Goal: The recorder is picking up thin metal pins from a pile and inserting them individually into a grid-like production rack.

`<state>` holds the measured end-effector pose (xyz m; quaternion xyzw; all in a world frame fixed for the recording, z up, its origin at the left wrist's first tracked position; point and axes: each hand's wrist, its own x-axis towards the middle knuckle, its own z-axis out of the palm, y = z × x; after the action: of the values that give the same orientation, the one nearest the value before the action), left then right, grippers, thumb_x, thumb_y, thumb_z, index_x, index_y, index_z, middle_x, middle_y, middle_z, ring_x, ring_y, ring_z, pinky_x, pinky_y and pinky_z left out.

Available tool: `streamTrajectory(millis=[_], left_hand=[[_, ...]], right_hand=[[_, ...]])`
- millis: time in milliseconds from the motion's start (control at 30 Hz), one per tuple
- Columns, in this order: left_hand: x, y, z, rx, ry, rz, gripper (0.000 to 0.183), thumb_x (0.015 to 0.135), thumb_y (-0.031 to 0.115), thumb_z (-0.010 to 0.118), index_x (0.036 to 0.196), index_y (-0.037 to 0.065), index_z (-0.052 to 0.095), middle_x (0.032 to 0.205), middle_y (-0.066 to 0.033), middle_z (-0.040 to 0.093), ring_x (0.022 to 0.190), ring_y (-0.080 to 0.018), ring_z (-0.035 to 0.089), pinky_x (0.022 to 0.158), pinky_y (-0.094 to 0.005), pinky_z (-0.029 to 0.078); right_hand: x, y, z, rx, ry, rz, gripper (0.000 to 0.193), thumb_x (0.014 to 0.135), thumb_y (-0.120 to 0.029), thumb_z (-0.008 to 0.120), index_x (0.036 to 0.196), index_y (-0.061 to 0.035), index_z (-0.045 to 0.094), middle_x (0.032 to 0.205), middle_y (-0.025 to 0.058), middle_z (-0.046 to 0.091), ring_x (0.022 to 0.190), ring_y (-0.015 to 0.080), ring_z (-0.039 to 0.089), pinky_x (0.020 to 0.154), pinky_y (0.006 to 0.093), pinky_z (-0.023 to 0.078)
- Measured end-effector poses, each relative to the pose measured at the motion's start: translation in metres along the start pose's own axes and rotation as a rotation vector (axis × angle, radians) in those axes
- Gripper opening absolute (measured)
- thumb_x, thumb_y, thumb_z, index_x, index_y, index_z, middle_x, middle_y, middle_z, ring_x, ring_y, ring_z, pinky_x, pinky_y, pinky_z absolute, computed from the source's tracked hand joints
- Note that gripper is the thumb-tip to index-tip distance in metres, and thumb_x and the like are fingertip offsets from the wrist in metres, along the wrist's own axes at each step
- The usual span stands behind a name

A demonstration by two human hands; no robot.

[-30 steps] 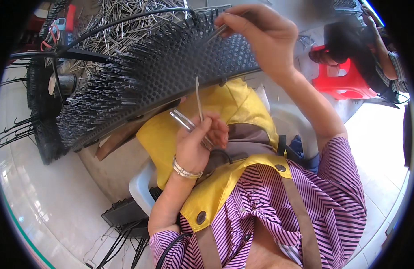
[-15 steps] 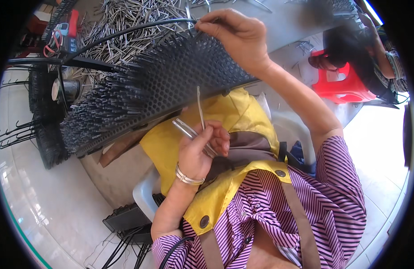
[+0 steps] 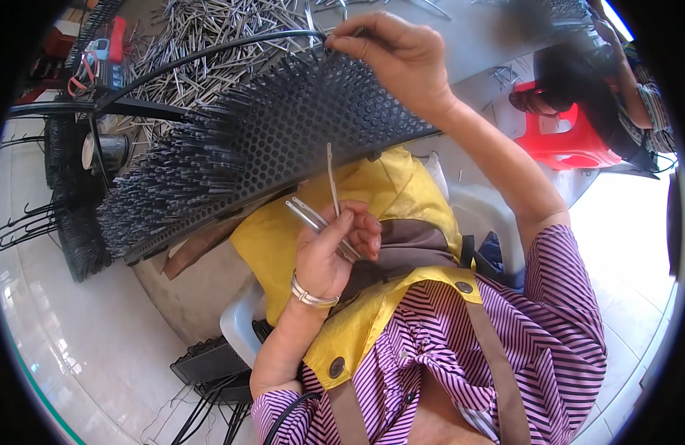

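Note:
My left hand [image 3: 329,248] is closed round several thin silver metal rods [image 3: 331,178] with flattened ends, small holes showing in the tips. It hovers over my lap, on the near side of a black perforated rack [image 3: 283,141]. Dark rods [image 3: 179,159] stand packed in the holes across the rack's left part and along its far side; bare holes show in the middle and right. At the rack's far edge, beside its curved black bar [image 3: 231,48], my right hand [image 3: 402,63] pinches thumb and fingers together. What lies in that pinch is too small to make out.
Loose metal rods [image 3: 202,26] lie heaped on the table beyond the rack. A metal can [image 3: 109,150] and black hooks [image 3: 31,222] are at left. At far right, another person's arm [image 3: 631,89] is near a red stool [image 3: 572,141]. A yellow apron [image 3: 420,185] covers my lap.
My right hand has shifted very slightly rightward, still pinched at the far edge. The rack has turned or slid a little. My left hand and its rods stay almost the same.

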<state>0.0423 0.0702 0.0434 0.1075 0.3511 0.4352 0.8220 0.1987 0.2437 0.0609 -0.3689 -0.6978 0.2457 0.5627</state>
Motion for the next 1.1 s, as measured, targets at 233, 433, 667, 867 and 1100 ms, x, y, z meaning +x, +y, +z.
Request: streamTrajectory(millis=[233,433,667,867,1100], left_hand=[[0.000,0.000,-0.001,0.012,0.007,-0.004,0.021,0.090,0.016,0.042,0.100,0.000,0.051,0.082,-0.0161,0.057,0.065,-0.0223,0.055,0.054,-0.0313,0.046],[0.000,0.000,-0.001,0.014,0.014,-0.011,0.020,0.090,0.016,0.043,0.100,0.000,0.052,0.082,-0.0161,0.057,0.065,-0.0222,0.055,0.054,-0.0312,0.046],[0.001,-0.002,0.001,0.005,0.027,-0.003,0.023,0.087,0.017,0.048,0.099,-0.002,0.051,0.080,-0.0151,0.059,0.064,-0.0208,0.058,0.053,-0.0284,0.048],[0.002,-0.001,-0.001,0.025,-0.003,0.002,0.021,0.089,0.017,0.045,0.100,0.001,0.052,0.082,-0.0154,0.058,0.065,-0.0214,0.055,0.054,-0.0304,0.046],[0.003,0.003,0.004,0.013,-0.031,0.012,0.022,0.088,0.017,0.046,0.100,-0.001,0.051,0.082,-0.0159,0.058,0.065,-0.0222,0.056,0.054,-0.0301,0.046]], right_hand=[[0.005,-0.002,0.001,0.017,-0.135,0.011,0.010,0.076,-0.006,0.062,0.085,-0.0012,0.063,0.072,0.0053,0.062,0.064,0.0087,0.055,0.061,0.0208,0.045],[0.006,0.003,0.004,-0.100,-0.273,0.011,0.010,0.077,-0.006,0.062,0.085,-0.0004,0.063,0.074,0.0080,0.063,0.065,0.0099,0.060,0.059,0.0226,0.046],[0.017,-0.004,0.021,-0.474,-0.333,-0.211,0.012,0.078,-0.013,0.061,0.082,-0.0020,0.058,0.057,0.0146,0.053,0.053,0.0330,0.053,0.049,0.0369,0.043],[0.034,-0.010,0.027,-0.710,-0.500,-0.320,0.007,0.062,-0.007,0.054,0.065,-0.0007,0.057,0.060,0.0158,0.057,0.059,0.0335,0.058,0.049,0.0416,0.044],[0.014,-0.025,0.018,-0.676,-0.525,-0.109,0.015,0.079,-0.015,0.060,0.087,-0.0024,0.058,0.055,0.0157,0.052,0.051,0.0339,0.052,0.047,0.0374,0.042]])
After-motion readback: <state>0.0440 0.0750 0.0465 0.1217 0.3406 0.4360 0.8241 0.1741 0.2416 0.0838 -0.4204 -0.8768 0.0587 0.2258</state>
